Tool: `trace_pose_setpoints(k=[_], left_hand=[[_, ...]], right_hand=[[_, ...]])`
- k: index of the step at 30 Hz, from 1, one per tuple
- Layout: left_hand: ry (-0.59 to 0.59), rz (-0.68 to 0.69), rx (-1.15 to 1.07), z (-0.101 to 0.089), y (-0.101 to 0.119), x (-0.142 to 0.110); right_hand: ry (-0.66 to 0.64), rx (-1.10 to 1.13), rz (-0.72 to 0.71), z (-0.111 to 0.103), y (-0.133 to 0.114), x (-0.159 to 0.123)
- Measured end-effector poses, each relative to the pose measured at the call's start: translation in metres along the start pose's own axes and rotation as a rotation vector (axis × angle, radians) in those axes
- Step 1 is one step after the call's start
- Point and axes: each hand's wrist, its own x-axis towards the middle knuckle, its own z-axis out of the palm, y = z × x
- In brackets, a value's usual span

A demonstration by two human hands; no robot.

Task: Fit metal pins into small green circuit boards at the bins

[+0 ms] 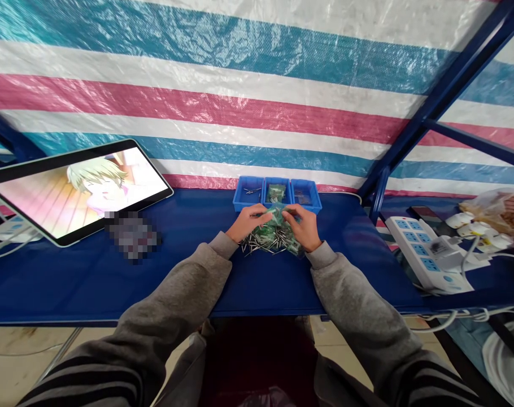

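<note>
my grey sleeves (189, 294) lead to my left hand (251, 221) and right hand (304, 227), both pinched shut on what looks like a small green board (278, 216); the loose pins (261, 243) beneath could scatter if i fumble it.

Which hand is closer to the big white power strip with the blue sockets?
The right hand. The power strip lies off to its right on the blue table. The left hand is farther away, on the other side of the green parts pile.
</note>
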Motion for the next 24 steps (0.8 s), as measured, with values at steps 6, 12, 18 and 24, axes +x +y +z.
trace_pose_setpoints(k=[6,12,18,24], left_hand=[[-0.021,-0.047,-0.067,0.0024,0.0039,-0.0023],[0.052,-0.095,-0.184,0.0024,0.008,-0.0027],[-0.004,0.002,-0.02,0.0023,0.0066,-0.0016],[0.036,-0.042,-0.027,0.0005,0.0024,-0.0012]], right_hand=[[-0.053,0.117,0.07,-0.0011,-0.0061,-0.0012],[-0.105,0.054,-0.104,-0.0049,-0.007,-0.0002],[-0.027,-0.01,-0.035,-0.0018,-0.0021,0.0006],[-0.064,0.063,0.001,-0.0034,-0.0063,-0.0012]])
